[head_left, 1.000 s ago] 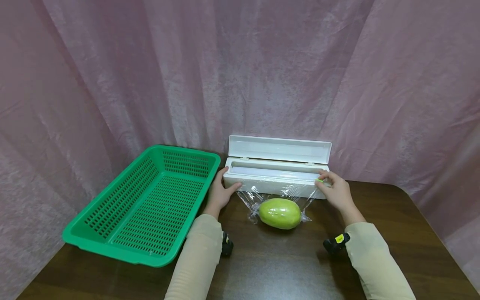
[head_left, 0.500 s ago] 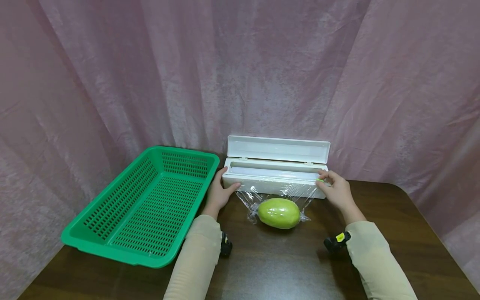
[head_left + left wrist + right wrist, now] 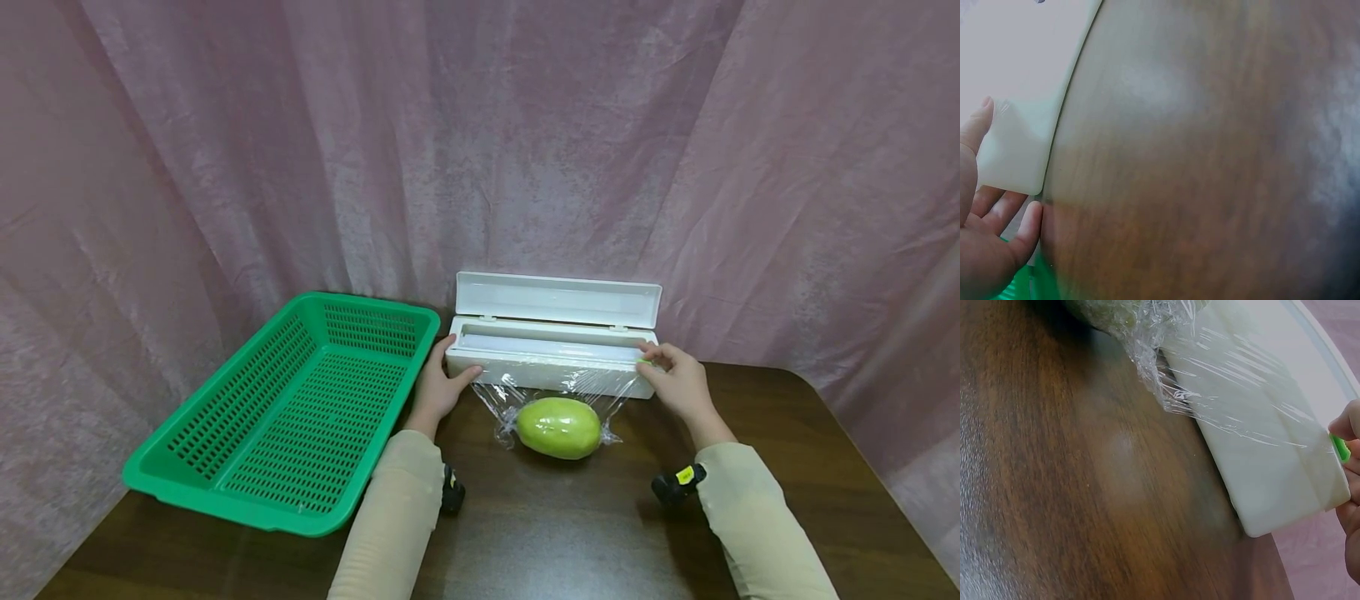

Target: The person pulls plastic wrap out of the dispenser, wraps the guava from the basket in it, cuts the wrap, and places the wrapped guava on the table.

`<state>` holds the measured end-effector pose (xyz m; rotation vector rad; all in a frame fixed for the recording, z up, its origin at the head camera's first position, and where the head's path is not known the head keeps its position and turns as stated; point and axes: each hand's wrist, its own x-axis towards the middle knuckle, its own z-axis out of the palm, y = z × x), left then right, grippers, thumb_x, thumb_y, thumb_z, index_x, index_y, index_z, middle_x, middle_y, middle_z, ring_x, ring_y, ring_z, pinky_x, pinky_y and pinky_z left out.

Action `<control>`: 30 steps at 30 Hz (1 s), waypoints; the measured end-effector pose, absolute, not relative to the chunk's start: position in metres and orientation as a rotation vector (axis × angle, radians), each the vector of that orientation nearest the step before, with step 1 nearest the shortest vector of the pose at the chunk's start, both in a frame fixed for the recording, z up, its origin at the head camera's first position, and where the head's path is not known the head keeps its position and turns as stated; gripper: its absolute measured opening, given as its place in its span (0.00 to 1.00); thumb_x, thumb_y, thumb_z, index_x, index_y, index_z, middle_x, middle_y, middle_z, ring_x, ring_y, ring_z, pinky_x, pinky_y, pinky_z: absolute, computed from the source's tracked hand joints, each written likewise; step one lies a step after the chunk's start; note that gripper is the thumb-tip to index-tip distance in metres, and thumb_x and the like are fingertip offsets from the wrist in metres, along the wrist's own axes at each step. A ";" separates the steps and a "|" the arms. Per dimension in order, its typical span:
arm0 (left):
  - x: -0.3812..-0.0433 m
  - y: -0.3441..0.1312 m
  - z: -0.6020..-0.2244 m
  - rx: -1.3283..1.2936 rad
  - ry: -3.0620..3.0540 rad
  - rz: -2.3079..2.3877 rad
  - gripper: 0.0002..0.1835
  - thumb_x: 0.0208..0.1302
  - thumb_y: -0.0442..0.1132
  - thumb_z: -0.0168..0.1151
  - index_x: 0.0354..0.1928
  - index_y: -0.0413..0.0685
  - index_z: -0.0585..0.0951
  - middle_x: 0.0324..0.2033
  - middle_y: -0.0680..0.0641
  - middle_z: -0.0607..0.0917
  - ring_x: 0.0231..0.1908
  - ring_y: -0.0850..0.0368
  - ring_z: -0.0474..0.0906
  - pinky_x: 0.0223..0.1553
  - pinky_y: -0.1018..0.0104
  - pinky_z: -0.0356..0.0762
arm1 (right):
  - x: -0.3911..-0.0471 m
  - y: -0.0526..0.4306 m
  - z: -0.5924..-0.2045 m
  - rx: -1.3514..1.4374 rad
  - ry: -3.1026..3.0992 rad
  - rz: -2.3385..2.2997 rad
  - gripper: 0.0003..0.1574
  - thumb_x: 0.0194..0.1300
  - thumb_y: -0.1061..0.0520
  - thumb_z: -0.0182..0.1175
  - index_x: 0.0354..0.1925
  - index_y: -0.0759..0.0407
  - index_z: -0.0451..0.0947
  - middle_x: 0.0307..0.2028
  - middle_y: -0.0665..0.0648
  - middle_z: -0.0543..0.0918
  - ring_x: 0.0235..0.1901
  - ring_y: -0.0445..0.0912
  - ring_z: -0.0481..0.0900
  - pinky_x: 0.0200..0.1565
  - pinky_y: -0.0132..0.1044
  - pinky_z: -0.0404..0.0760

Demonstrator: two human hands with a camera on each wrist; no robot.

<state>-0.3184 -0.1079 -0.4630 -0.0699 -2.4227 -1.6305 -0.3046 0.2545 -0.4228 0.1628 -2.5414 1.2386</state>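
A white cling film dispenser stands at the back of the table with its lid up and a film roll inside. My left hand grips its left end, thumb on the front face. At the right end, my right hand pinches a small green slide cutter on the front top edge. In front lies a green oval melon wrapped in clear film. Cling film stretches from the melon up over the dispenser's front face and bunches at both ends of the fruit.
To the left, a large green plastic basket with slotted walls sits close beside my left forearm. The dark wooden table has a rounded right back corner. A pink curtain hangs right behind the dispenser.
My right hand, with the slide cutter, has shifted slightly to the right toward the dispenser's end. My left hand, the melon and the dispenser are almost unchanged.
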 end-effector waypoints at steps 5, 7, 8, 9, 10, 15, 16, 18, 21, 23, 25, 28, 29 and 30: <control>-0.319 -0.108 -0.464 -0.071 -2.419 -1.627 0.41 0.57 0.46 0.68 0.71 0.52 0.60 0.69 0.44 0.62 0.68 0.44 0.59 0.66 0.49 0.62 | -0.304 0.254 -0.422 0.153 -2.529 1.254 0.08 0.62 0.62 0.59 0.37 0.68 0.76 0.53 0.64 0.80 0.60 0.58 0.73 0.42 0.08 0.63; -0.319 -0.108 -0.465 -0.072 -2.412 -1.633 0.41 0.57 0.46 0.68 0.71 0.52 0.60 0.69 0.44 0.63 0.68 0.44 0.60 0.66 0.49 0.62 | -0.303 0.254 -0.422 0.143 -2.523 1.259 0.09 0.62 0.62 0.59 0.37 0.68 0.76 0.53 0.65 0.79 0.60 0.58 0.73 0.43 0.08 0.63; -0.319 -0.108 -0.465 -0.073 -2.409 -1.635 0.41 0.57 0.45 0.68 0.71 0.52 0.60 0.69 0.44 0.63 0.68 0.44 0.60 0.66 0.49 0.62 | -0.303 0.254 -0.422 0.138 -2.519 1.259 0.09 0.61 0.62 0.59 0.37 0.69 0.76 0.53 0.65 0.79 0.59 0.58 0.73 0.43 0.08 0.63; -0.320 -0.108 -0.466 -0.076 -2.409 -1.634 0.41 0.57 0.45 0.68 0.70 0.52 0.60 0.69 0.44 0.63 0.68 0.44 0.60 0.66 0.50 0.62 | -0.303 0.254 -0.423 0.132 -2.512 1.255 0.09 0.61 0.62 0.59 0.37 0.69 0.76 0.53 0.66 0.80 0.59 0.58 0.74 0.43 0.08 0.63; -0.320 -0.108 -0.466 -0.078 -2.409 -1.634 0.41 0.57 0.45 0.68 0.70 0.52 0.60 0.69 0.43 0.63 0.68 0.44 0.60 0.66 0.50 0.62 | -0.302 0.254 -0.423 0.124 -2.505 1.250 0.09 0.61 0.62 0.59 0.37 0.69 0.76 0.52 0.66 0.80 0.58 0.58 0.74 0.43 0.08 0.63; -0.321 -0.108 -0.467 -0.085 -2.401 -1.636 0.41 0.56 0.45 0.69 0.70 0.52 0.61 0.69 0.44 0.63 0.68 0.45 0.60 0.66 0.50 0.62 | -0.302 0.259 -0.427 0.069 -2.471 1.246 0.10 0.61 0.62 0.60 0.38 0.70 0.78 0.52 0.64 0.80 0.57 0.54 0.75 0.43 0.08 0.66; -0.321 -0.108 -0.467 -0.085 -2.399 -1.638 0.41 0.56 0.45 0.69 0.70 0.52 0.61 0.69 0.44 0.63 0.68 0.45 0.60 0.66 0.50 0.62 | -0.302 0.260 -0.428 0.060 -2.468 1.247 0.10 0.61 0.62 0.60 0.38 0.69 0.78 0.52 0.64 0.80 0.57 0.50 0.75 0.43 0.09 0.67; -0.321 -0.109 -0.467 -0.091 -2.397 -1.633 0.41 0.56 0.45 0.69 0.70 0.51 0.61 0.69 0.44 0.64 0.68 0.44 0.60 0.66 0.50 0.62 | -0.303 0.263 -0.430 0.052 -2.456 1.263 0.11 0.61 0.61 0.60 0.39 0.69 0.78 0.52 0.64 0.80 0.55 0.38 0.76 0.43 0.09 0.67; -0.321 -0.109 -0.466 -0.096 -2.395 -1.629 0.41 0.56 0.45 0.69 0.70 0.51 0.61 0.68 0.43 0.64 0.67 0.44 0.61 0.66 0.49 0.63 | -0.302 0.264 -0.431 0.036 -2.430 1.278 0.12 0.61 0.60 0.61 0.39 0.69 0.78 0.52 0.65 0.80 0.45 0.22 0.73 0.42 0.09 0.68; -0.321 -0.109 -0.466 -0.096 -2.398 -1.627 0.41 0.56 0.46 0.69 0.70 0.51 0.61 0.69 0.43 0.64 0.68 0.44 0.61 0.66 0.50 0.62 | -0.302 0.264 -0.432 0.021 -2.419 1.280 0.12 0.61 0.60 0.62 0.39 0.69 0.78 0.52 0.66 0.80 0.42 0.19 0.71 0.40 0.09 0.68; -0.322 -0.109 -0.466 -0.092 -2.404 -1.623 0.41 0.56 0.46 0.69 0.70 0.51 0.60 0.69 0.44 0.63 0.68 0.45 0.60 0.66 0.50 0.62 | -0.301 0.265 -0.433 0.003 -2.419 1.268 0.14 0.61 0.58 0.62 0.41 0.68 0.78 0.53 0.65 0.80 0.45 0.26 0.76 0.40 0.09 0.68; -0.321 -0.109 -0.466 -0.089 -2.418 -1.613 0.41 0.57 0.47 0.68 0.71 0.52 0.60 0.69 0.44 0.63 0.68 0.44 0.59 0.66 0.50 0.62 | -0.298 0.265 -0.436 -0.040 -2.440 1.242 0.18 0.63 0.55 0.61 0.47 0.67 0.77 0.54 0.64 0.80 0.50 0.40 0.79 0.38 0.09 0.68; -0.321 -0.109 -0.466 -0.085 -2.426 -1.610 0.41 0.57 0.47 0.68 0.71 0.53 0.60 0.70 0.44 0.62 0.69 0.44 0.59 0.66 0.50 0.61 | -0.296 0.265 -0.437 -0.072 -2.446 1.226 0.20 0.64 0.53 0.60 0.49 0.66 0.76 0.53 0.64 0.80 0.48 0.42 0.81 0.37 0.10 0.68; -0.321 -0.109 -0.466 -0.081 -2.427 -1.614 0.41 0.57 0.47 0.68 0.71 0.53 0.60 0.70 0.45 0.62 0.69 0.44 0.59 0.66 0.50 0.61 | -0.294 0.265 -0.439 -0.105 -2.442 1.221 0.21 0.64 0.53 0.60 0.50 0.66 0.75 0.52 0.65 0.81 0.45 0.41 0.82 0.35 0.11 0.69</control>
